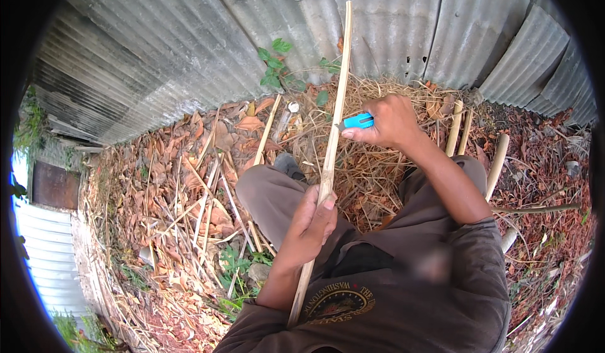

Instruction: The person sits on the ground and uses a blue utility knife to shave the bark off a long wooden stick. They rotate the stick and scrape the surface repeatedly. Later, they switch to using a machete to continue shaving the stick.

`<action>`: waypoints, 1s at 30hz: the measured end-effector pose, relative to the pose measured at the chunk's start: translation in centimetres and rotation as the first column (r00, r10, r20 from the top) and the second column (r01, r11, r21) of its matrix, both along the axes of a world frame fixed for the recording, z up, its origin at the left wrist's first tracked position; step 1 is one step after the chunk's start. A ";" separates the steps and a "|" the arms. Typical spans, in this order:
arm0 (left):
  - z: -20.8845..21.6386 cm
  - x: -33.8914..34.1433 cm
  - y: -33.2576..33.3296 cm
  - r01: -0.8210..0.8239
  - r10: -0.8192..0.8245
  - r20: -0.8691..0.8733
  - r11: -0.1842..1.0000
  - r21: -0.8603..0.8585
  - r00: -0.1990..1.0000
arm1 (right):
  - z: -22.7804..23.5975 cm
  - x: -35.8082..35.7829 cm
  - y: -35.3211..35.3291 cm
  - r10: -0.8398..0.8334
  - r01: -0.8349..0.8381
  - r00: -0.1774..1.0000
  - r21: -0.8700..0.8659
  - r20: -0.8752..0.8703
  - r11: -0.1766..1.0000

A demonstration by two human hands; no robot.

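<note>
A long, pale, peeled wooden stick (341, 79) runs from beside my body up toward the metal fence, slightly bent along its length. My left hand (309, 222) is closed around its lower part, thumb lying along the wood. In my right hand (392, 121) is a utility knife (359, 121) with a bright blue handle. Its short blade points left and meets the stick's right side partway up, or lies very close to it. Most of the knife's handle is hidden by my fingers.
Grey corrugated metal sheets (391, 32) form a fence ahead. Dry leaves (249, 123) and thin split strips (205, 211) cover the ground at left. More pale sticks (498, 164) lie at right by my bent knee. A green leafy plant (274, 63) grows at the fence foot.
</note>
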State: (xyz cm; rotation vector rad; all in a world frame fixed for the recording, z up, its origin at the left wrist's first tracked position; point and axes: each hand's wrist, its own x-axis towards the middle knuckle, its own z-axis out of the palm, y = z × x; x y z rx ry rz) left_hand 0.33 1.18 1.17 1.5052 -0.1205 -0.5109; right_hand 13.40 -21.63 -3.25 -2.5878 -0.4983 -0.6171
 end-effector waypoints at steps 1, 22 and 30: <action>0.1 0.1 -0.1 0.007 -0.007 0.008 1.000 0.019 1.000 | 0.0 0.1 -0.1 -0.004 0.004 1.000 0.004 0.004 1.000; -0.3 -3.2 0.2 0.170 -0.170 0.012 0.985 -0.007 0.985 | 0.6 8.6 -10.3 -0.477 0.478 0.878 0.031 -0.031 0.878; -0.1 -6.6 1.6 0.288 -0.290 -0.083 0.957 -0.028 0.953 | -4.6 10.5 -24.5 -0.618 0.800 0.597 0.325 -0.512 0.504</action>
